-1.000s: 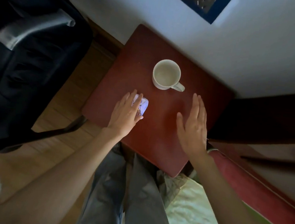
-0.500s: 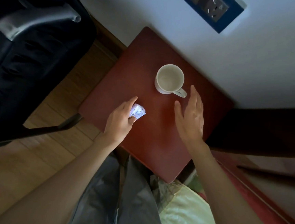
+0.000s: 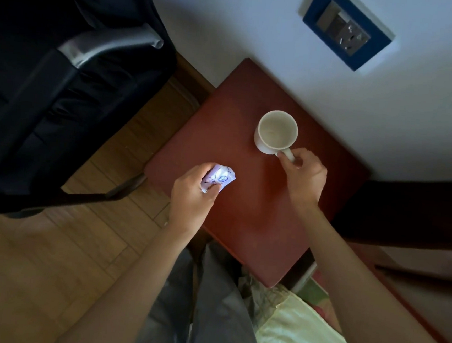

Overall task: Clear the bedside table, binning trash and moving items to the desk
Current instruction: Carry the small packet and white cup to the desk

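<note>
A reddish-brown bedside table (image 3: 251, 217) stands against the white wall. On its far half sits an empty white mug (image 3: 276, 132), upright, with its handle pointing toward me. My right hand (image 3: 302, 175) pinches that handle between thumb and fingers. My left hand (image 3: 193, 193) is closed around a crumpled white wrapper (image 3: 220, 177) with blue print, held just above the table's left edge. Part of the wrapper is hidden in my palm.
A black office chair (image 3: 62, 88) with a silver armrest stands on the wooden floor to the left, its base leg close to the table. A blue socket panel (image 3: 346, 31) is on the wall. The bed (image 3: 303, 334) with pale bedding lies at the lower right.
My left hand has closed on the wrapper and drawn it back to the table's left edge. My right hand has moved forward and closed on the mug's handle.
</note>
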The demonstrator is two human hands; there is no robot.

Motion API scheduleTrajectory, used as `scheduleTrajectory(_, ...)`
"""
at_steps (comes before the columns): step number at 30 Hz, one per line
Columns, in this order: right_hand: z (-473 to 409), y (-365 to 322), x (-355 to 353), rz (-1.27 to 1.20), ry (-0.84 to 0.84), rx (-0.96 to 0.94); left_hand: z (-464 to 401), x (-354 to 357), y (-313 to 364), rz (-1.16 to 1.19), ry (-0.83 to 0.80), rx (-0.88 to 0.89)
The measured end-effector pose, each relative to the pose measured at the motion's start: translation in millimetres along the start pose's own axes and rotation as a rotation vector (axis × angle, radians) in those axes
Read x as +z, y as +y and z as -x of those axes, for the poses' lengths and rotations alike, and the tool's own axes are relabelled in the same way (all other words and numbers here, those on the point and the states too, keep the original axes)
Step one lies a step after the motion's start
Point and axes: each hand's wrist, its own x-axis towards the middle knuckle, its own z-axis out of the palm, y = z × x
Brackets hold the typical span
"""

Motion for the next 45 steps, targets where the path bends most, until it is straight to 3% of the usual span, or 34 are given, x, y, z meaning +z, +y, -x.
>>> scheduleTrajectory(8, 24, -40, -25, -0.25, -0.061, -0.004, 11, -22, 22, 0.041, 0.03, -0.053)
scheduleTrajectory(17, 107, -95, -131, -0.15, -0.048, -0.146, 56, -116, 97, 0.077, 0.105, -0.088)
scheduleTrajectory(24, 160, -149, -186, -0.08, -0.129, -0.302, 116, -194, 126, 0.197, 0.139, -0.146)
scheduleTrajectory(32, 239, -215, -188, -0.144, -0.236, -0.436, 194, -276, 114, 0.276, 0.264, -0.121)
scheduleTrajectory(45, 428, -320, -131, -0.238, -0.398, -0.575, 347, -440, 4, 0.305, 0.442, -0.144)
